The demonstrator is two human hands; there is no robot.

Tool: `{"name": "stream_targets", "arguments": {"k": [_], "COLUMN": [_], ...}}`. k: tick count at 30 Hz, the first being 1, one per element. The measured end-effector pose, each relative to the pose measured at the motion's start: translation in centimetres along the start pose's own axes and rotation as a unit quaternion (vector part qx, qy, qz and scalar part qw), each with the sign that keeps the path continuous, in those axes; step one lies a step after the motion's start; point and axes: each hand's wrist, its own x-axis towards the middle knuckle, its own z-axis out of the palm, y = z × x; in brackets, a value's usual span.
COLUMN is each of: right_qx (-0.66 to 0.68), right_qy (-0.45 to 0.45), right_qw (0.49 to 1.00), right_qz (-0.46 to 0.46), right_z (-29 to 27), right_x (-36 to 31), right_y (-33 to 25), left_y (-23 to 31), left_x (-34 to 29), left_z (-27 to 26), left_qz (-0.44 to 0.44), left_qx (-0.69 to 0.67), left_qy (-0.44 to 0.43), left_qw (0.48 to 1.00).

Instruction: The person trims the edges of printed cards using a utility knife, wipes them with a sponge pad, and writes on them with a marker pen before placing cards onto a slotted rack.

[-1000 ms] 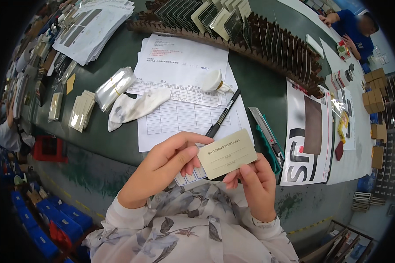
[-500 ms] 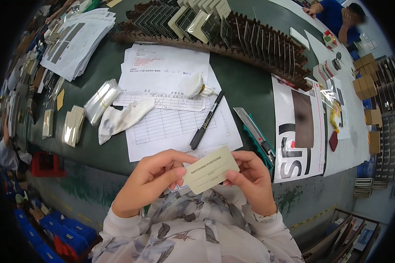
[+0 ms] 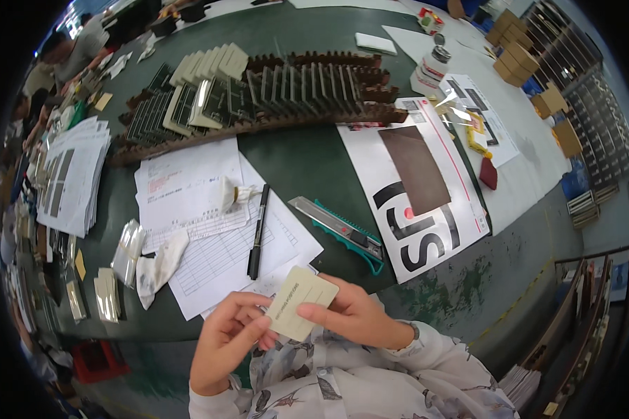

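Note:
A cream rectangular plate [image 3: 299, 297] with rounded corners and dark lettering is held up in front of my body, tilted. My right hand [image 3: 356, 314] grips it from the right, thumb across its face and fingers behind. At its lower left corner, the thumb and fingertips of my left hand [image 3: 234, 339] close on the edge. Just beyond my hands lie printed sheets [image 3: 210, 276], with a black marker pen [image 3: 258, 234] on them. A teal-handled utility knife [image 3: 339, 227] rests on the dark green table to the right.
A brown slotted rack [image 3: 258, 126] with several dark and cream plates stands at the back. Left of the papers are a stained white cloth [image 3: 162, 265], bagged plates [image 3: 128, 253] and a plate stack [image 3: 107, 295]. A printed poster [image 3: 426, 244] and white bottle [image 3: 432, 68] are at right.
The view has swung to the right, so the table things sit further left. The plate has turned steeper, and my right thumb now reaches further over its face.

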Motion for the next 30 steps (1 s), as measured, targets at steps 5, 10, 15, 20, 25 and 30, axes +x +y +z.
{"name": "stream_targets", "arguments": {"k": [5, 10, 15, 20, 25, 30], "right_qx": [0.027, -0.051, -0.673, -0.818, -0.887, -0.894], "right_qy": [0.017, 0.117, 0.268, 0.188, 0.119, 0.113], "right_qw": [0.999, 0.992, 0.634, 0.48, 0.367, 0.372], "right_qz": [0.036, 0.01, -0.272, -0.257, -0.252, -0.223], "right_z": [-0.5, -4.3, -13.7, -19.2, -19.8, -18.4], "right_x": [-1.1, -4.0, -2.5, 1.0, 3.3, -1.2], "right_y": [-0.5, -3.7, -9.1, -10.5, -9.3, -8.6], "left_y": [-0.4, -0.9, -4.2, -7.1, -7.8, -7.4], "left_x": [1.3, 3.8, 6.0, 8.2, 8.7, 8.8], "left_z": [1.6, 5.6, 10.8, 16.2, 16.1, 15.6], "left_qz": [0.008, 0.041, 0.32, 0.438, 0.439, 0.436], "left_qx": [-0.038, -0.077, 0.34, 0.532, 0.583, 0.574], "left_qy": [-0.028, -0.088, -0.146, -0.165, -0.161, -0.167], "left_qw": [0.999, 0.992, 0.872, 0.706, 0.665, 0.673]}}
